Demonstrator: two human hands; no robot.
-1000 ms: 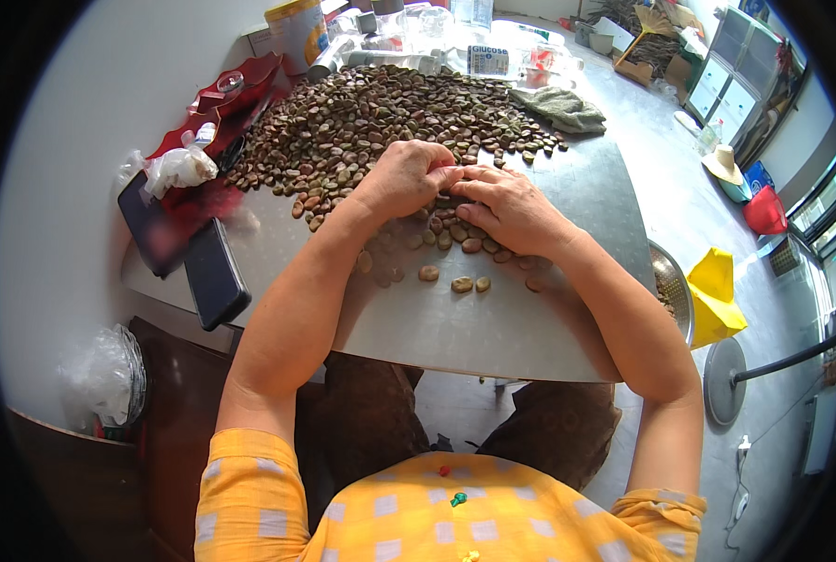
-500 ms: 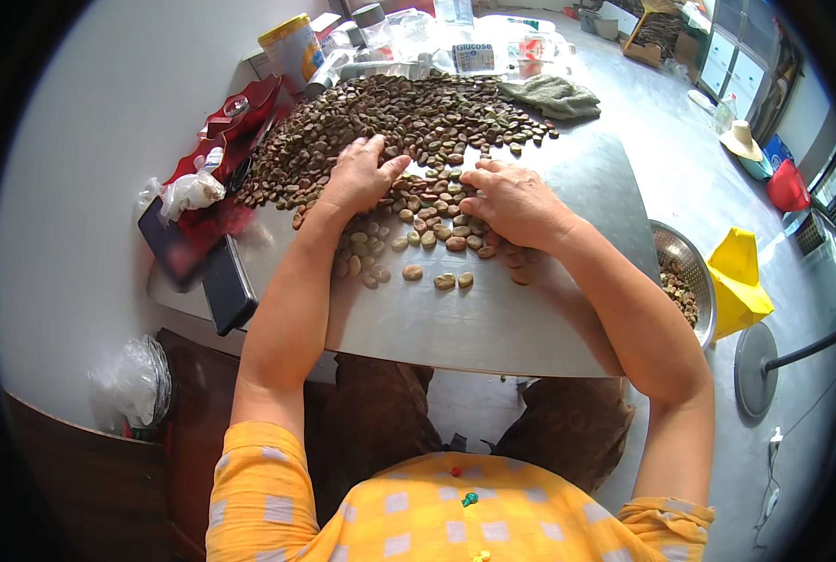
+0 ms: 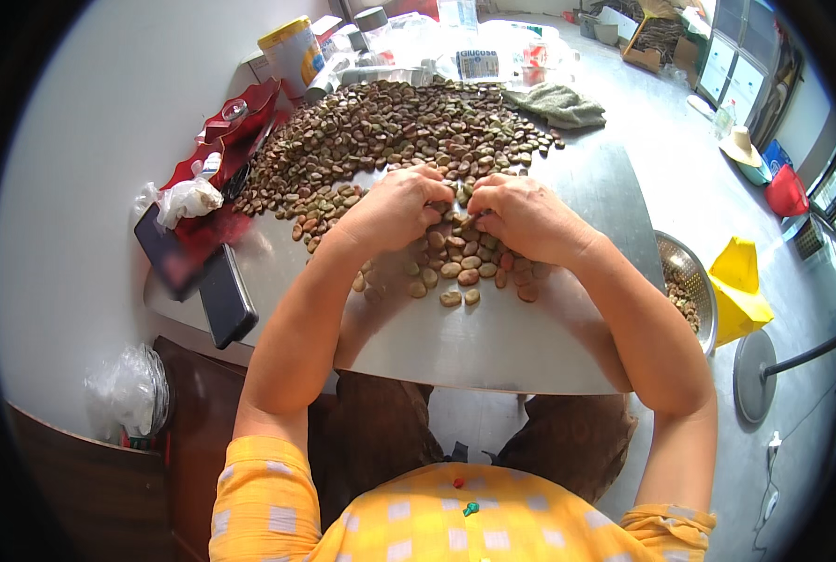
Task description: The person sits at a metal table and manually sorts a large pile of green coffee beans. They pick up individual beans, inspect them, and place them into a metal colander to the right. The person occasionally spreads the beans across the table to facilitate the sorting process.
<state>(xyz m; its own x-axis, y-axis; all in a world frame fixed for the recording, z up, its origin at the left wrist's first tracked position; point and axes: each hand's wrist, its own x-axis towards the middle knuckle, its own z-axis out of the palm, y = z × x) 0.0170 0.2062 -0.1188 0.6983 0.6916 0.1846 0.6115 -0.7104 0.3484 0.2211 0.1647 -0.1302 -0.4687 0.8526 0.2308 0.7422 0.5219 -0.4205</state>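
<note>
Beans [image 3: 469, 277] lie loosely on the tabletop [image 3: 437, 354] between our two grips and just on the near side of them. Half a second ago we had our hands well apart; now our left grip [image 3: 401, 208] has come in toward our right grip [image 3: 526, 217], and only a narrow gap of beans is left between the fingertips. The loose beans have also spread nearer to us, so they now sit just behind the front pair [image 3: 450, 299], which stood more apart from them before. Behind our left grip, a bare strip of tabletop shows between the loose beans and the big heap [image 3: 371, 122].

Our left fingers are bent low, with the thumb tucked close; our right fingers are curled inward. We cannot tell whether either grip pinches a bean, since the tips are partly hidden.

The beans are flat ovals, pointing mixed ways. In the front pair, the left bean's long axis runs crosswise, from left grip toward right; its neighbour looks rounder. Near our right grip, one bean [image 3: 501, 278] points its long axis away from us. Beyond that grip lies a cloth [image 3: 560, 105].
</note>
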